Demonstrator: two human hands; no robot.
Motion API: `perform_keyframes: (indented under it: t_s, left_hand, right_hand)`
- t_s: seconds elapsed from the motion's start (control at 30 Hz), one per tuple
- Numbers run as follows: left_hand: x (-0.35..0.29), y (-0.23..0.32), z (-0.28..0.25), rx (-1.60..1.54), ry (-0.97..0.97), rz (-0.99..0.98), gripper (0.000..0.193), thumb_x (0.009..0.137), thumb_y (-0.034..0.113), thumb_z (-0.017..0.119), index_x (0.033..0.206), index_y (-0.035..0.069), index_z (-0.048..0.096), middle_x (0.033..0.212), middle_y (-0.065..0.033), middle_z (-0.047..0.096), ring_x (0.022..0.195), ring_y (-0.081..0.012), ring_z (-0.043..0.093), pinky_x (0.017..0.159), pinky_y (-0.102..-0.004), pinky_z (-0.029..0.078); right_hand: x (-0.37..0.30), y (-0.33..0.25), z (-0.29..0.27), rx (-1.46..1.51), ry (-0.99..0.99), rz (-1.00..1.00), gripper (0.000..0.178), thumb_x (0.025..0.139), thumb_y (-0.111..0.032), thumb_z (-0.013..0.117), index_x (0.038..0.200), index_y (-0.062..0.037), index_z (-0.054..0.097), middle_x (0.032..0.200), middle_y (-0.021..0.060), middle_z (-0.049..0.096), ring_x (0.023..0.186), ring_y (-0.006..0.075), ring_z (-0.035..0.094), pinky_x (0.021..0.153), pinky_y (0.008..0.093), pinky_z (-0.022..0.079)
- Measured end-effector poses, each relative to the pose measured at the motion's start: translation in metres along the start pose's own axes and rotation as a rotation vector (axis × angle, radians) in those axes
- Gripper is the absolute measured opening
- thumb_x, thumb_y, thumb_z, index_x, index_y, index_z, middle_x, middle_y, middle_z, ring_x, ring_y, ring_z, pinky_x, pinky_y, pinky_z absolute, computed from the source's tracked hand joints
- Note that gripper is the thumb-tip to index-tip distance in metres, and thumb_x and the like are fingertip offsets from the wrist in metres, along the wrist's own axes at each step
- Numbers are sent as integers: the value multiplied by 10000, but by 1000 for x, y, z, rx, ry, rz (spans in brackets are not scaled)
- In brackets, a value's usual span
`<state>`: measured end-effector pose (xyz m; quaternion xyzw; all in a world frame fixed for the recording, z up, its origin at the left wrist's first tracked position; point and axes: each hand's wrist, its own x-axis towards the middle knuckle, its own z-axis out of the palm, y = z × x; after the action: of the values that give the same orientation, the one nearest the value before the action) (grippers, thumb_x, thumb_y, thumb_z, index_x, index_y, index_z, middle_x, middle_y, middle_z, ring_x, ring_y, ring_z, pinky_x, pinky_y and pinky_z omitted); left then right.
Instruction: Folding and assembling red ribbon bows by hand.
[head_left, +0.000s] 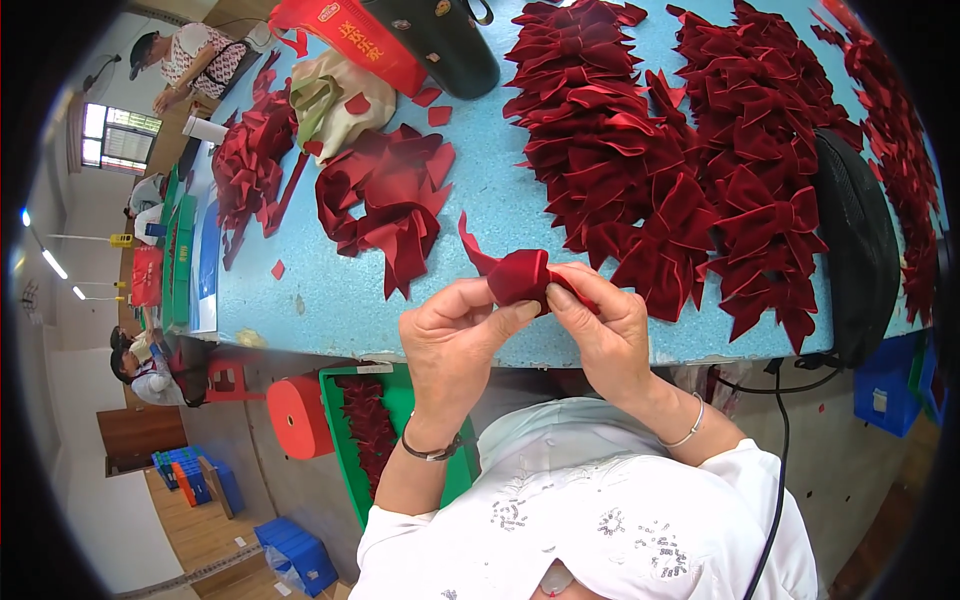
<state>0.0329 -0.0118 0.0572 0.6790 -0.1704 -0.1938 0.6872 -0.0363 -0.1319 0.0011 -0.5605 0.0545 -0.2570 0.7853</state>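
Observation:
Between my two hands, just above the near edge of the table, is a dark red velvet ribbon bow [520, 275]. My left hand [450, 330] pinches its left side, with a loose ribbon tail pointing up and left. My right hand [605, 325] grips the bow's right side, the thumb pressed near the middle knot. Beyond my left hand lies a loose heap of dark red ribbon strips [385, 200]. Long rows of finished-looking bows [600, 130] lie beyond my right hand, with another row of bows [760, 180] further right.
On the blue table [480, 150] stand a dark tumbler [445, 50] and a red bag [345, 40]. A black bag [855, 240] hangs at the right edge, cables below. A green crate [345, 400] holding bows and a red stool [300, 418] sit below. Other people work at left.

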Motion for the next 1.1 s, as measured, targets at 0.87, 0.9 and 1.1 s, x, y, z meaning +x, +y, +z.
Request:
perform_keyframes:
  t_s: [0.87,0.9,1.1]
  left_hand:
    - [4,-1,-6,-135,20,-111,249,763,-12,704,1003,-44,644,892,-78,677,778,-105,620,711,-222,498]
    - [4,-1,-4,-142,8,-110,258,757,-29,702,1007,-49,641,903,-86,676,792,-113,628,730,-230,511]
    - [6,-3,-8,-127,-25,-142,267,741,-73,691,1002,-57,636,929,-105,673,824,-129,639,772,-254,527]
  right_hand:
    - [3,2,3,-197,7,-36,220,832,-40,651,1043,17,628,914,62,631,836,100,543,747,235,448]
    - [3,4,3,-197,8,-35,220,832,-40,651,1043,17,628,914,62,631,836,100,543,747,235,448]
    - [5,13,-1,-402,-16,-331,204,842,-30,633,1040,19,623,946,93,628,841,123,552,768,240,456]
